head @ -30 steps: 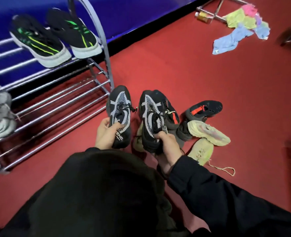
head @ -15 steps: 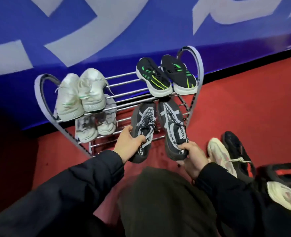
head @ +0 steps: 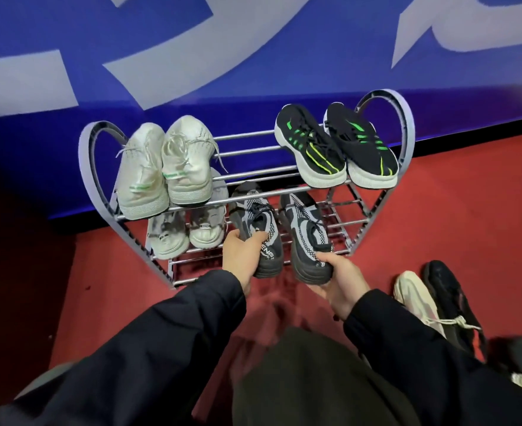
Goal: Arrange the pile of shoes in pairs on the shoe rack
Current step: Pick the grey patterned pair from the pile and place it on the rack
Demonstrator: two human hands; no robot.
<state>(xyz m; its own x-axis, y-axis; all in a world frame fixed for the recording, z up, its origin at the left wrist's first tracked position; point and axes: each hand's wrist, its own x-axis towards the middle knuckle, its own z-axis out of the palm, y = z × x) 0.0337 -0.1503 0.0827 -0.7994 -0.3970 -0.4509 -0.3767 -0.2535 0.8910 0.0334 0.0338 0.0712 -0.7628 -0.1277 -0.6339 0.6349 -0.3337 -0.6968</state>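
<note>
Red floor, shoe rack [head: 404,118]; hands clamped on black-and-grey shoes, left [head: 241,256] and right [head: 339,279], at lower shelf.

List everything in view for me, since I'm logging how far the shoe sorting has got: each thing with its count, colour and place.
shoe rack: one, silver metal, against the blue wall.
white shoes: a pair, top shelf, left.
black-and-green shoes: a pair, top shelf, right.
pale grey shoes: a pair, lower shelf, left.
black-and-grey mesh shoes: a pair, one in each grip, at the lower shelf, right.
cream shoe: one, on the floor, lower right.
black shoe: one, on the floor beside the cream one; more shoes at the right edge are cut off.
wall: blue with pale lettering.
floor: red.
left hand: holds the left mesh shoe.
right hand: holds the right mesh shoe.
sleeves: two, dark.
</note>
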